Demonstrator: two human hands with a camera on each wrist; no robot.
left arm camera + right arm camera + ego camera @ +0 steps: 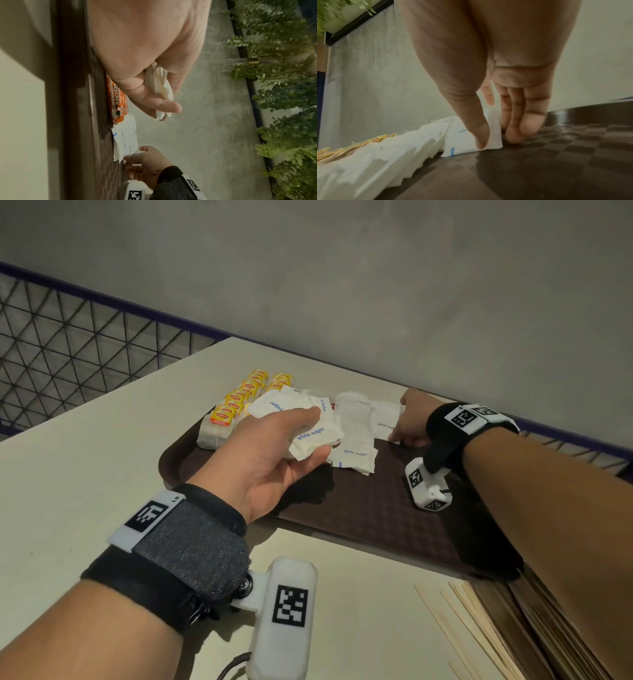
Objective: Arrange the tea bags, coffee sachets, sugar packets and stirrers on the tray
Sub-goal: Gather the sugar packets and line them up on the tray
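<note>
My left hand (317, 434) hovers over the brown tray (376, 525) and grips a bunch of white sugar packets (284, 405) between thumb and fingers; the left wrist view shows their edges (161, 81). At the tray's far side my right hand (404, 429) pinches one sugar packet (462, 142) lying on the tray, thumb on top and fingers at its edge. More sugar packets (354, 455) lie spread between the hands. Yellow-tagged tea bags (236, 405) stand in two rows at the tray's far left. An orange coffee sachet (118, 100) lies under the sugar packets.
Wooden stirrers (462, 621) lie on the cream table (85, 457) near the front right, beside a brownish flat stack (555, 628). A grey wall (376, 285) runs close behind the tray. A wire mesh panel (68, 344) stands past the table's left edge.
</note>
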